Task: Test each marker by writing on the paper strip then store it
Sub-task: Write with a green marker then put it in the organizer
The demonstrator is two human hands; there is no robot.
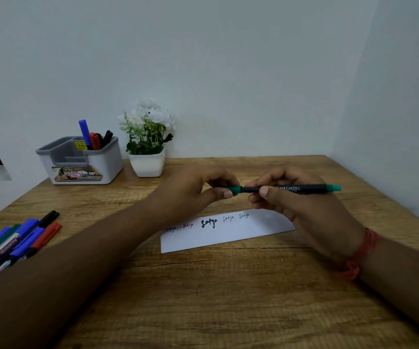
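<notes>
Soft, even indoor light; wide-angle frame, mildly soft all over.

Diffuse light, source can't be pinned; the wall reads pale blue-grey with slight falloff to the corners. Faint soft shadows under both forearms on the counter and beside the flower pot. No glare. Fisheye bends the counter edges and stretches the arms at the bottom. Markers at the left edge smeared, labels barely legible; writing on the paper strip slightly blurred.
</notes>
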